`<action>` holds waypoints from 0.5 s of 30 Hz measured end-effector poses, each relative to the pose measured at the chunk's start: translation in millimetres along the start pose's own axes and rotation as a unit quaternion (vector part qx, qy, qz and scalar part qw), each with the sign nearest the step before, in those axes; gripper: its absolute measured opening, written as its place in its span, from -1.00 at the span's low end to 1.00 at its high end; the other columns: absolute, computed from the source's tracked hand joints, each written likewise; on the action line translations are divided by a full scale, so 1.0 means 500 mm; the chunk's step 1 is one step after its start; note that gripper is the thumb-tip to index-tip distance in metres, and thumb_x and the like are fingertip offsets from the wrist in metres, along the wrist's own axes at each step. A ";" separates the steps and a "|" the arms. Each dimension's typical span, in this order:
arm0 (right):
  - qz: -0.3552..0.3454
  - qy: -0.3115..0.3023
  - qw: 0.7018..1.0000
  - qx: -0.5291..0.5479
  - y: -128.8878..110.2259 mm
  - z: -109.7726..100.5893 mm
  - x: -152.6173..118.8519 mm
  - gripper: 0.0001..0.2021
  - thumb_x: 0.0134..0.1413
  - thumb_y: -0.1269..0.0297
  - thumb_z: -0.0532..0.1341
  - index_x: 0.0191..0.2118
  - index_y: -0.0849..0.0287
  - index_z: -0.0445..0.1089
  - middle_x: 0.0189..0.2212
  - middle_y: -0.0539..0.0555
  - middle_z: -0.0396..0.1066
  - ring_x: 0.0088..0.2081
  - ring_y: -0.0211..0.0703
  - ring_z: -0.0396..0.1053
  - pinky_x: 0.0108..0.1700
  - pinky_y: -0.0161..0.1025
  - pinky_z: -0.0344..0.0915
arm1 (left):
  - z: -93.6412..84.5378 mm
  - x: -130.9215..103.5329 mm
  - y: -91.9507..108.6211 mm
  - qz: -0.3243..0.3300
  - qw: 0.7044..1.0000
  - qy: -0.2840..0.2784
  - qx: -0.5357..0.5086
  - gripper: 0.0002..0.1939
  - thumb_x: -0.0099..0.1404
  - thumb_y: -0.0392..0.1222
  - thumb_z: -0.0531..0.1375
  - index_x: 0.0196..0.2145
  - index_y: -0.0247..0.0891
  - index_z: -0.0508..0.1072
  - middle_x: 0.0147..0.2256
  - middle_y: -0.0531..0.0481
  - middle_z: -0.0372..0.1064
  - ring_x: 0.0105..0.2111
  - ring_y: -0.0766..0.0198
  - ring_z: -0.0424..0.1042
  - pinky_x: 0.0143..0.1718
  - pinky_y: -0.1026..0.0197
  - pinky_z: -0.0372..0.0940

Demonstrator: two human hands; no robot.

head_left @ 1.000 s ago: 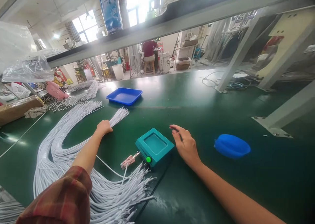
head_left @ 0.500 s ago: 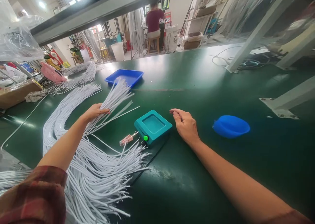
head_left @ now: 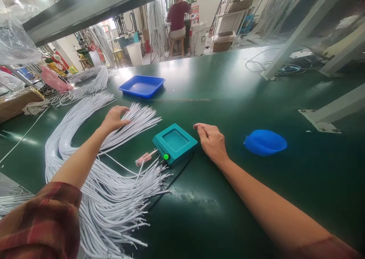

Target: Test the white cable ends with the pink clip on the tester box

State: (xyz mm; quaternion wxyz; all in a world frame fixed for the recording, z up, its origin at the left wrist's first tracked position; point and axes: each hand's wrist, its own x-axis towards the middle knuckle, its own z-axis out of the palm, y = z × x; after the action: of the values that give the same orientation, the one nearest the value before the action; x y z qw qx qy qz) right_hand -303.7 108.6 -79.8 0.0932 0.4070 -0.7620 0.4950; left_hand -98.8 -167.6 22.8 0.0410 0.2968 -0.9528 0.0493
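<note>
My left hand (head_left: 115, 118) is open, thumb and fingers apart, over a bundle of white cables (head_left: 138, 119) that lies fanned out on the green table. More white cables (head_left: 114, 198) curve round below it, their cut ends pointing right. A teal square device (head_left: 175, 137) with a recessed top and a green button (head_left: 166, 157) stands between my hands. From its left side sticks a metal pin with a pinkish piece (head_left: 143, 159). Just right of the device, my right hand (head_left: 211, 141) rests with thumb and fingertips pinched; whatever they hold is hidden.
A blue tray (head_left: 142, 86) lies behind the cables, and a blue pouch-like bowl (head_left: 265, 142) sits at right. Metal frame legs (head_left: 322, 127) stand on the right of the table. A pink object (head_left: 55, 79) is at far left. A person (head_left: 178, 18) sits beyond the table.
My left hand has let go of the cable bundle, which has dropped flat onto the table. The right hand keeps its pinch beside the device. The view has shifted slightly.
</note>
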 end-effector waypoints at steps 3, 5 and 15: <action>-0.008 -0.001 1.000 -0.013 0.002 0.002 -0.002 -0.73 0.13 0.26 -0.03 -0.27 0.12 0.41 -0.30 0.06 0.47 -0.17 -0.07 0.31 -0.09 -0.11 0.23 | 0.044 -0.010 0.057 0.041 0.995 -0.092 0.003 -0.30 -0.06 -0.03 0.24 0.06 -0.22 0.22 -0.09 -0.09 0.34 -0.09 0.13 0.29 -0.07 0.23 0.12; -0.007 0.000 1.000 -0.022 0.004 0.002 -0.004 -0.73 0.14 0.27 -0.03 -0.27 0.12 0.41 -0.30 0.06 0.47 -0.17 -0.08 0.31 -0.09 -0.12 0.22 | 0.065 -0.005 0.082 0.023 0.993 -0.114 0.014 -0.25 -0.11 -0.09 0.26 0.07 -0.29 0.20 -0.08 -0.18 0.32 -0.07 0.04 0.28 -0.08 0.17 0.13; -0.012 -0.005 0.999 -0.031 0.010 0.002 -0.004 -0.71 0.16 0.27 -0.05 -0.26 0.12 0.41 -0.29 0.05 0.46 -0.17 -0.09 0.30 -0.09 -0.14 0.22 | 0.086 0.039 0.107 -0.078 0.990 -0.114 -0.009 -0.74 -0.17 -0.22 0.26 -0.42 -0.31 0.44 -0.26 -0.20 0.41 -0.09 -0.10 0.28 -0.11 0.01 0.14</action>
State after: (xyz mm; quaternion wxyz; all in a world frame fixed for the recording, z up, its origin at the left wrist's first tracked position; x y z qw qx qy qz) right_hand -305.7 109.5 -84.6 0.1084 0.4153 -0.7726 0.4678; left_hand -147.2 -139.9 -21.7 -0.0614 0.3732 -0.9257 0.0029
